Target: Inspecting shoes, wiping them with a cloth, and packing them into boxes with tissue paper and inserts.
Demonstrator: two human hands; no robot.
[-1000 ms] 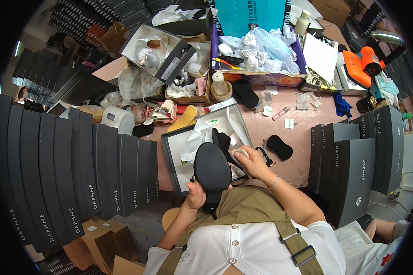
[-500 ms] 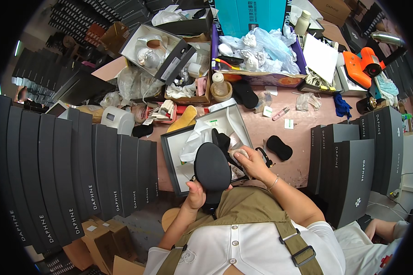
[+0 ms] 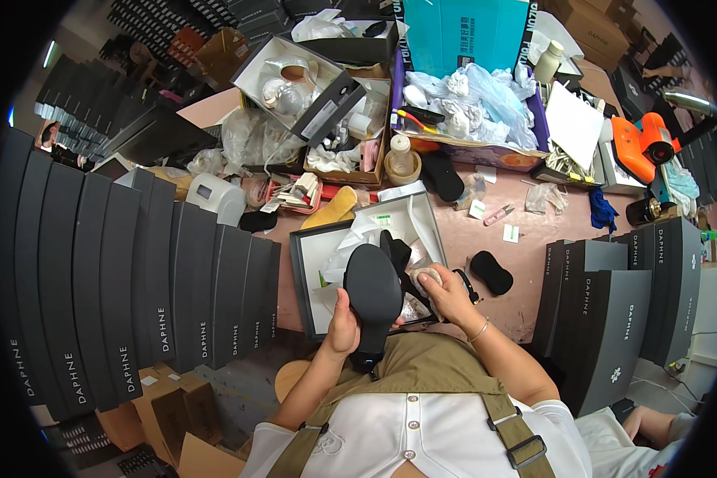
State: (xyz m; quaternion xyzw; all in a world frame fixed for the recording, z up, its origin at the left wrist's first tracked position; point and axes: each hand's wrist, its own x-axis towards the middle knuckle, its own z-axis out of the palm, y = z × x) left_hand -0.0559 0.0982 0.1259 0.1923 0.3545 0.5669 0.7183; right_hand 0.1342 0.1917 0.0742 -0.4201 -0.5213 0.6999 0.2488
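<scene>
My L hand [image 3: 343, 327] grips shoe [image 3: 373, 283] round its waist, best hold; prob. light, stiff, a bit slick. R hand [image 3: 452, 299] pinches pad [image 3: 421, 277], prob. soft.

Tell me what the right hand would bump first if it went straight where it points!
Past the pale pad it holds, the right hand would probably meet the black piece in or above the open box, though depth is unclear.

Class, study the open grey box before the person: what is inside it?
White tissue paper and a green label show inside the open grey box. What lies beneath the paper is covered; the black shoe in the left hand, and the right hand, hide more.
</scene>
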